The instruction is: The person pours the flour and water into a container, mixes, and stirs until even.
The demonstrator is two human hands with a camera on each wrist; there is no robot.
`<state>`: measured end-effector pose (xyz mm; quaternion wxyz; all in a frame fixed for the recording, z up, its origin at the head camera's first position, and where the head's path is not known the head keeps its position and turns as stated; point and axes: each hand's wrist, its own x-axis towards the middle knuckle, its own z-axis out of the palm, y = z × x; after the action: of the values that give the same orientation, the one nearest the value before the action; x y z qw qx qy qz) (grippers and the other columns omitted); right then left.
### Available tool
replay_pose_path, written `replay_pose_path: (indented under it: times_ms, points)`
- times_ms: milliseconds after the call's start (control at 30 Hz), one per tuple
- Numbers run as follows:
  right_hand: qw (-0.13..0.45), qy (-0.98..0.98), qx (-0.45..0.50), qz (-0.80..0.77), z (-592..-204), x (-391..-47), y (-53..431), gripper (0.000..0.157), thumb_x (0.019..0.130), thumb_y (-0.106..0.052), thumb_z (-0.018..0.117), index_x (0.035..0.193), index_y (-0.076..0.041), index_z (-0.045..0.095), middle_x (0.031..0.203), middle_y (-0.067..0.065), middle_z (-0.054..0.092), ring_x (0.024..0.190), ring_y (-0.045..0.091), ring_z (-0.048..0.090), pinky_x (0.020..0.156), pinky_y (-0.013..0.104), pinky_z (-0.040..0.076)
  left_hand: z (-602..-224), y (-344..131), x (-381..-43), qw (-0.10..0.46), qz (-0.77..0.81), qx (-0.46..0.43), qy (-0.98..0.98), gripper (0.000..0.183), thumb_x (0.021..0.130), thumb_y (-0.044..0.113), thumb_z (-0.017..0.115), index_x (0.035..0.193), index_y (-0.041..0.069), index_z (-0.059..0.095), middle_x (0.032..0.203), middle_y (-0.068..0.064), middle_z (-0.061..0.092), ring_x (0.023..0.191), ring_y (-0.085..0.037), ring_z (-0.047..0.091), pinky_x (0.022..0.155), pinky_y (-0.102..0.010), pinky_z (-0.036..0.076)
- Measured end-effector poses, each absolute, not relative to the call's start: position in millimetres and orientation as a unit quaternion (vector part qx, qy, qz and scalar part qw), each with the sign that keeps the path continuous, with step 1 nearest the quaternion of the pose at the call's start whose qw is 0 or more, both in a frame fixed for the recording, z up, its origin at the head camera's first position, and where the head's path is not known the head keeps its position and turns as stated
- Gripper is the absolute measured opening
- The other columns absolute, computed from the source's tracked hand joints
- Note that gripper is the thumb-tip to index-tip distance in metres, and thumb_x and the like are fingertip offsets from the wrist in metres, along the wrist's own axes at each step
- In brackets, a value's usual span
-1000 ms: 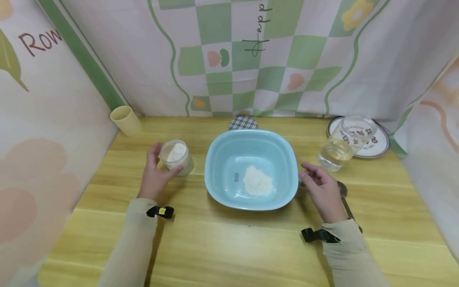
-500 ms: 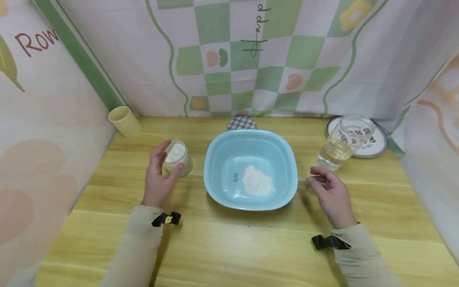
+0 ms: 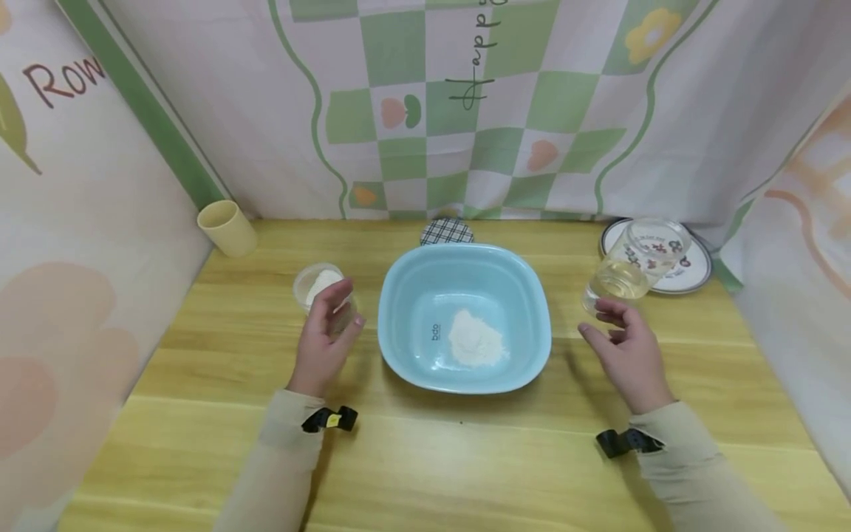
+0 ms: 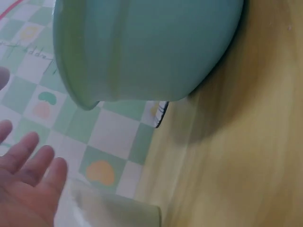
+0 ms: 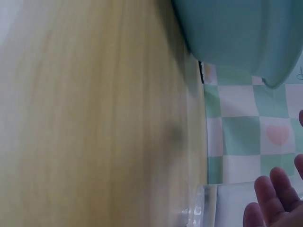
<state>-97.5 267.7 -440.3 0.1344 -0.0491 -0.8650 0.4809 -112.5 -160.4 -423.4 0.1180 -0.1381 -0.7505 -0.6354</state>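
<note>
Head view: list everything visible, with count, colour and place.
Basin: one, light blue, middle of table
Powder jar: one, translucent, left of basin
Powder: two lots, white, in basin and powder jar
Cup: one, pale yellow, far left
Checked item: one, black-and-white, behind basin
Clear container: one, transparent, right of basin, holding liquid
Plate: one, white, dark-rimmed, far right
Table: one, yellowish wood, underneath
Printed fabric: count unclear, mainly white and green, around table
Sleeves: two, beige, on forearms
Wrist devices: two, black, at wrists
Left hand: one, bare, by powder jar
Right hand: one, bare, by clear container
</note>
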Motion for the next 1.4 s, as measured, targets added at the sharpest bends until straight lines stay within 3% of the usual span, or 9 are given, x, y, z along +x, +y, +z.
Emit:
replay_pose_path:
  times_ms: [233,400,567,733,1000,1167,1400]
  points:
    - [0.172,-0.851,-0.121,0.481,-440.8,-105.1,271.4,0.046,0.092,-0.017,0.071,0.132,0.000,0.056,0.120,0.004,0.058,0.103,0.000,0.049,0.086,0.020,0.039,-437.8,-152.9,-116.0,0.062,-0.640,-0.132,-0.754,0.055,0.096,0.000,0.062,0.147,0.005,0.041,0.152,-0.010,0.043,0.142,-0.035,0.038,0.117,-0.049,0.034]
    - [0.216,-0.823,-0.171,0.496,-440.0,-108.4,273.5,0.041,0.088,-0.015,0.074,0.125,-0.007,0.057,0.111,-0.009,0.053,0.100,0.002,0.049,0.085,0.020,0.036,-439.3,-144.5,-116.0,0.039,-0.652,-0.129,-0.746,0.057,0.096,-0.003,0.059,0.149,0.000,0.037,0.154,-0.018,0.039,0.142,-0.043,0.035,0.116,-0.055,0.032]
    - [0.237,-0.789,-0.209,0.527,-439.3,-112.6,278.5,0.049,0.087,-0.017,0.077,0.128,-0.015,0.052,0.114,-0.012,0.049,0.103,0.002,0.048,0.085,0.020,0.037,-441.2,-138.2,-115.7,0.018,-0.660,-0.136,-0.738,0.057,0.097,-0.002,0.057,0.150,0.002,0.036,0.154,-0.016,0.040,0.142,-0.037,0.037,0.115,-0.051,0.035]
    - [0.227,-0.768,-0.235,0.550,-437.4,-117.6,282.9,0.067,0.086,-0.020,0.079,0.142,-0.018,0.042,0.131,-0.008,0.045,0.113,0.005,0.046,0.088,0.021,0.038,-449.5,-136.1,-117.9,0.007,-0.652,-0.131,-0.747,0.057,0.100,0.008,0.058,0.153,0.013,0.037,0.154,-0.005,0.042,0.141,-0.027,0.042,0.113,-0.041,0.040]
    - [0.186,-0.774,-0.223,0.563,-433.0,-126.4,290.4,0.094,0.086,-0.022,0.079,0.159,-0.023,0.020,0.161,0.002,0.027,0.139,0.015,0.035,0.114,0.033,0.032,-453.1,-131.7,-117.4,0.001,-0.653,-0.115,-0.749,0.059,0.103,0.011,0.053,0.158,0.013,0.031,0.156,-0.007,0.041,0.139,-0.027,0.043,0.114,-0.045,0.039]
    - [0.170,-0.784,-0.205,0.561,-433.7,-137.4,300.7,0.091,0.086,-0.023,0.080,0.157,-0.023,0.023,0.159,0.003,0.031,0.139,0.018,0.035,0.118,0.033,0.029,-454.0,-127.7,-117.3,0.000,-0.654,-0.108,-0.749,0.058,0.104,0.010,0.048,0.159,0.014,0.029,0.159,-0.007,0.037,0.143,-0.024,0.038,0.117,-0.043,0.033]
    - [0.124,-0.812,-0.188,0.538,-432.4,-149.3,313.2,0.093,0.084,-0.037,0.081,0.156,-0.021,0.024,0.160,0.008,0.030,0.142,0.019,0.033,0.120,0.037,0.028,-457.1,-123.3,-118.2,0.000,-0.674,-0.100,-0.732,0.057,0.105,0.012,0.045,0.160,0.014,0.027,0.160,-0.005,0.035,0.145,-0.022,0.035,0.119,-0.039,0.031]
